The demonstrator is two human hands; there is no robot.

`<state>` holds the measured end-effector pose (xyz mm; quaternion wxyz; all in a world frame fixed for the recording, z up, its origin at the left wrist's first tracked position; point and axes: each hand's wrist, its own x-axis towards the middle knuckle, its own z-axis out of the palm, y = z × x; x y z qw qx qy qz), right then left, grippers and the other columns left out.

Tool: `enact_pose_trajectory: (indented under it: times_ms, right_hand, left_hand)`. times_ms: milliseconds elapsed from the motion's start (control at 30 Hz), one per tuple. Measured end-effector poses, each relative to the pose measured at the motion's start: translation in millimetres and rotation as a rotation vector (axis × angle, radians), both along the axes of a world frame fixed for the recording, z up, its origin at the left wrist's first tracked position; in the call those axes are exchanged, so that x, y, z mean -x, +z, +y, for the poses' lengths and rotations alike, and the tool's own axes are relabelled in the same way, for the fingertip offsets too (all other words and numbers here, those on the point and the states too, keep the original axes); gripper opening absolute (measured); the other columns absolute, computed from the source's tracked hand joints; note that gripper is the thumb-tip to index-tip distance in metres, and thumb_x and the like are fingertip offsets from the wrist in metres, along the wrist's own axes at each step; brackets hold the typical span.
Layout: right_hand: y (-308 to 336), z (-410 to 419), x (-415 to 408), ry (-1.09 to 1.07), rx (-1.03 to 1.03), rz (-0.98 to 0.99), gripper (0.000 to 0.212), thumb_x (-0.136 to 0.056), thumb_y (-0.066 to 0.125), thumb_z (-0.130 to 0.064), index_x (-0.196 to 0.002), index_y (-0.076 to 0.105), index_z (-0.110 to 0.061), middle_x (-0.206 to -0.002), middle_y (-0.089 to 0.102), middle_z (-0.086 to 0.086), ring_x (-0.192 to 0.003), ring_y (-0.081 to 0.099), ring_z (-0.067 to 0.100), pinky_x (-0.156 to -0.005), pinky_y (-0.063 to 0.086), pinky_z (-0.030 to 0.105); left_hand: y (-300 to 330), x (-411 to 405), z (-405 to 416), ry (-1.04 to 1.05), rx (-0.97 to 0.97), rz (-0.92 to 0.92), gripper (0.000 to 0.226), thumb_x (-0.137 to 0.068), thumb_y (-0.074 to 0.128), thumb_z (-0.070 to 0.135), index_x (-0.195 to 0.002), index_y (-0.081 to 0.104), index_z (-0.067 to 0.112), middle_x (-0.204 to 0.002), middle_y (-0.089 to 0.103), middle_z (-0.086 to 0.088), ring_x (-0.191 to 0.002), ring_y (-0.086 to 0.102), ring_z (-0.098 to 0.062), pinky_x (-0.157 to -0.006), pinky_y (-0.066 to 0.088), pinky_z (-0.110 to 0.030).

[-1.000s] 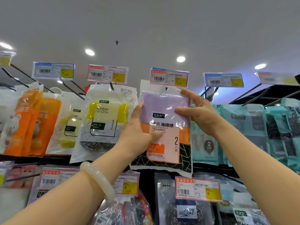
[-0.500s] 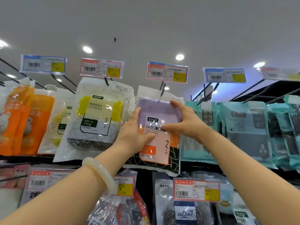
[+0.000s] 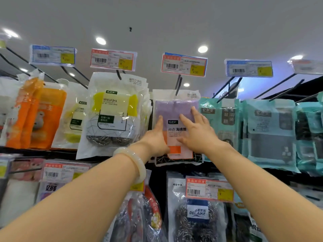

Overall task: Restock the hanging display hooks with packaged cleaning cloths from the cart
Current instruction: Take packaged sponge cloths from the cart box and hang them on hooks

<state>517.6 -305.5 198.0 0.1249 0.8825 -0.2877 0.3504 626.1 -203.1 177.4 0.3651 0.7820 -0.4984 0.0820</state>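
The purple-and-orange cloth pack [image 3: 176, 109] hangs on the black display hook [image 3: 178, 84] at about 12 o'clock from the hands, its clear header threaded over the prong just below the red-bordered price tag [image 3: 184, 64]. It looks light and flat: a soft cloth inside a glossy film pouch that will likely flex and slide under the fingers, with the punched header the weakest spot, so a hold low on both side edges or flat on the face seems safest.

The left hand [image 3: 156, 137] lies against the pack's 9 o'clock edge, fingers together and extended, thumb tucked towards the orange panel. The right hand [image 3: 195, 131] rests spread and flat on the face at 3 o'clock, pressing rather than pinching. Whether either hand actually grips the pouch cannot be told.

Room is tight. The yellow sponge-and-scourer pack [image 3: 113, 116] hangs just beside at 9 o'clock, and the teal packs [image 3: 225, 123] crowd in at 3 o'clock, touching or nearly so. At 6 o'clock the lower row's price tag [image 3: 208, 190] and the steel scourer pack [image 3: 195, 215] jut forward. The open way out is straight back towards the person.
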Motion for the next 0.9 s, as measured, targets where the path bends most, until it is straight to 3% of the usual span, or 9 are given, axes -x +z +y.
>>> enact_pose_trajectory:
  times_ms: [100, 200, 333, 400, 533, 700, 900]
  right_hand:
    - [-7.4, 10.7, 10.3, 0.072, -0.130, -0.026, 0.073, -0.089, 0.057, -0.043, -0.148, 0.016, -0.032, -0.158, -0.018, 0.004, -0.145, -0.002, 0.033, -0.115, 0.015, 0.049]
    - [-17.0, 23.8, 17.2, 0.142, -0.099, -0.081, 0.071, -0.087, 0.059, -0.043, -0.147, 0.024, -0.029, -0.158, -0.014, 0.006, -0.146, -0.002, 0.030, -0.116, 0.012, 0.045]
    - [-30.5, 61.1, 11.8, 0.271, 0.045, -0.075, 0.075, -0.085, 0.062, -0.040, -0.147, 0.021, -0.030, -0.159, -0.008, 0.006, -0.146, -0.003, 0.026, -0.117, 0.008, 0.042]
    - [-39.0, 90.8, 2.7, 0.329, 0.077, -0.043, 0.079, -0.084, 0.063, -0.038, -0.148, 0.018, -0.028, -0.159, -0.005, 0.007, -0.146, -0.002, 0.027, -0.116, 0.009, 0.044]
    - [-61.6, 164.5, -35.2, 0.453, 0.055, 0.077, 0.081, -0.084, 0.064, -0.036, -0.149, 0.016, -0.023, -0.158, -0.001, 0.012, -0.145, 0.002, 0.034, -0.116, 0.014, 0.049]
    - [-105.9, 281.7, -116.4, 0.635, 0.100, 0.201, 0.083, -0.081, 0.067, -0.038, -0.147, 0.021, -0.016, -0.156, 0.006, 0.020, -0.143, 0.008, 0.038, -0.115, 0.016, 0.045]
    - [-215.2, 461.2, -212.2, 0.872, 0.022, 0.428, 0.076, -0.085, 0.062, -0.038, -0.145, 0.021, -0.017, -0.156, 0.007, 0.014, -0.142, 0.010, 0.035, -0.111, 0.024, 0.048]
  left_hand:
    - [-2.3, 16.5, 1.9, 0.016, -0.062, -0.014, 0.111, -0.081, 0.071, 0.030, -0.150, -0.015, 0.026, -0.144, 0.042, -0.013, -0.123, 0.050, -0.028, -0.102, 0.042, -0.036]
    - [-8.0, 33.5, 13.6, 0.058, -0.039, -0.097, 0.098, -0.085, 0.064, 0.026, -0.151, -0.008, 0.026, -0.154, 0.023, -0.016, -0.138, 0.032, -0.030, -0.110, 0.034, -0.039]
    - [-17.3, 42.8, 61.8, 0.314, 0.018, -0.562, 0.093, -0.086, 0.063, 0.028, -0.151, -0.004, 0.021, -0.159, 0.000, -0.015, -0.147, 0.004, -0.033, -0.116, 0.015, -0.044]
    - [-24.9, 34.6, 97.0, 0.459, -0.040, -0.673, 0.096, -0.086, 0.062, 0.033, -0.151, -0.007, 0.020, -0.160, -0.005, -0.013, -0.147, -0.007, -0.030, -0.118, 0.005, -0.046]
    - [-49.9, 2.2, 179.1, 0.639, -0.225, -0.546, 0.096, -0.087, 0.060, 0.044, -0.152, -0.007, 0.023, -0.160, -0.009, -0.014, -0.147, -0.010, -0.031, -0.117, 0.005, -0.049]
    - [-114.8, -58.5, 308.3, 0.832, -0.435, -0.417, 0.091, -0.087, 0.061, 0.034, -0.152, -0.002, 0.021, -0.159, -0.009, -0.017, -0.146, -0.008, -0.035, -0.116, 0.009, -0.053]
    - [-222.5, -116.5, 502.8, 1.088, -0.646, -0.092, 0.083, -0.091, 0.057, 0.031, -0.152, 0.001, 0.021, -0.160, -0.010, -0.015, -0.146, -0.009, -0.034, -0.115, 0.007, -0.054]
